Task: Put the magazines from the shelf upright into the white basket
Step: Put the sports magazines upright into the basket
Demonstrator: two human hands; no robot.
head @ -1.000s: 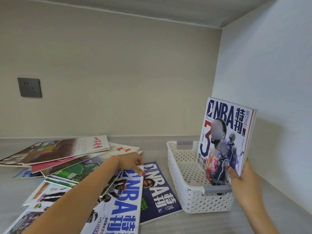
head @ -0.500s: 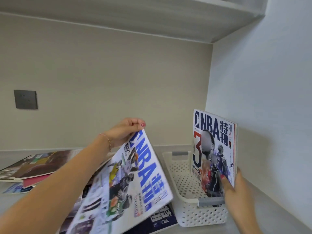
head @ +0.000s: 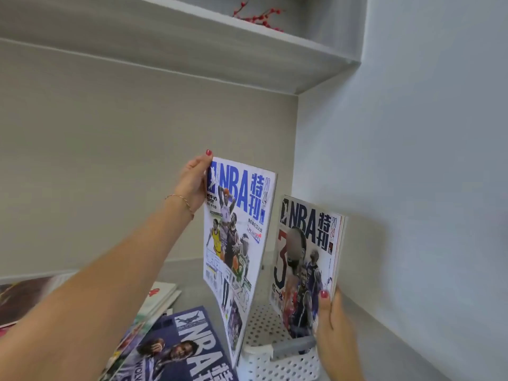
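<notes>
My left hand (head: 193, 182) grips the top left corner of a white NBA magazine (head: 236, 243) and holds it upright in the air, its lower edge hanging over the left side of the white basket (head: 275, 361). A second NBA magazine with a red 3 on its cover (head: 305, 259) stands upright in the right part of the basket. My right hand (head: 334, 336) holds that magazine by its lower right edge. A dark blue NBA magazine (head: 181, 350) lies flat on the shelf left of the basket.
More magazines (head: 156, 301) lie spread flat on the grey shelf to the left. The side wall (head: 412, 188) rises just right of the basket. Another shelf board (head: 192, 50) runs overhead, with red berry twigs (head: 258, 16) on it.
My left hand has lifted the white NBA magazine from a slant to upright and carried it right, over the basket. My view has tilted upward. My right hand still holds the standing magazine.
</notes>
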